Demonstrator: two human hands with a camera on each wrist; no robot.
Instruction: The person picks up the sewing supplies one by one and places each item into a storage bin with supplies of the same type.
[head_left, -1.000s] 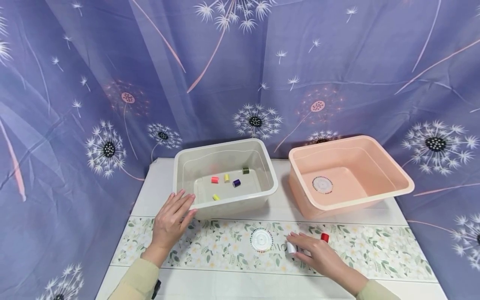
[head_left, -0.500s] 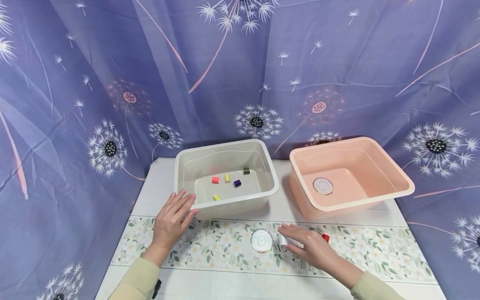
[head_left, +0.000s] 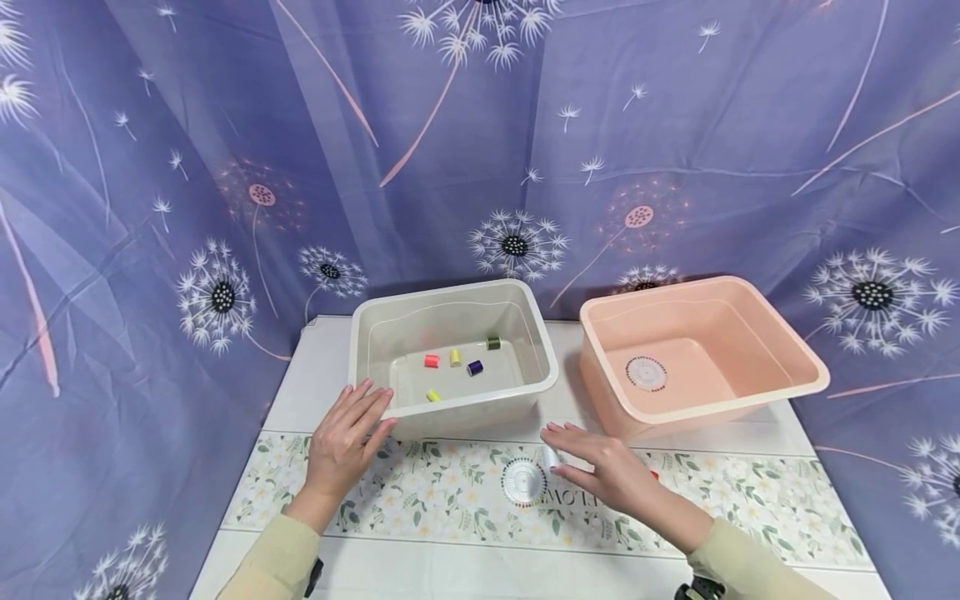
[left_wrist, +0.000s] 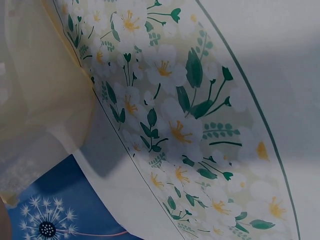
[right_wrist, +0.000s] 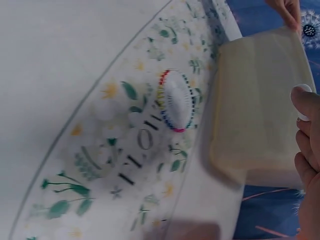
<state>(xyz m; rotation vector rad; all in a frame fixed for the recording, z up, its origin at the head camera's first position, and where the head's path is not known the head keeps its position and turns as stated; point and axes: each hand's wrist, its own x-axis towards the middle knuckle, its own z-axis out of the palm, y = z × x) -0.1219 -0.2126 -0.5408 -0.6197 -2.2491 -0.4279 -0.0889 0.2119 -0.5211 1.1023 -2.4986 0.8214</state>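
My left hand [head_left: 339, 450] rests on the near left corner of the grey bin [head_left: 457, 402], its fingers nearly straight over the rim. My right hand [head_left: 603, 467] pinches a white thread spool [head_left: 551, 457] between thumb and fingers, above the table in front of the bins. In the right wrist view the white spool [right_wrist: 303, 88] shows past the thumb, overlapping the bin's side. Inside the grey bin lie a pink spool [head_left: 432, 361], two yellow spools [head_left: 455, 357], a purple spool [head_left: 475, 367] and a dark green spool [head_left: 492, 342].
A peach bin [head_left: 712, 404] stands at the right, holding a wheel of pins [head_left: 646, 373]. Another pin wheel [head_left: 523, 482] lies on the floral table strip, left of my right hand. A red spool [head_left: 655, 475] is mostly hidden behind that hand. A purple curtain [head_left: 420, 125] hangs behind.
My right hand has lifted and moved left and away from me with the white spool, toward the grey bin. The left hand keeps its place on the rim.
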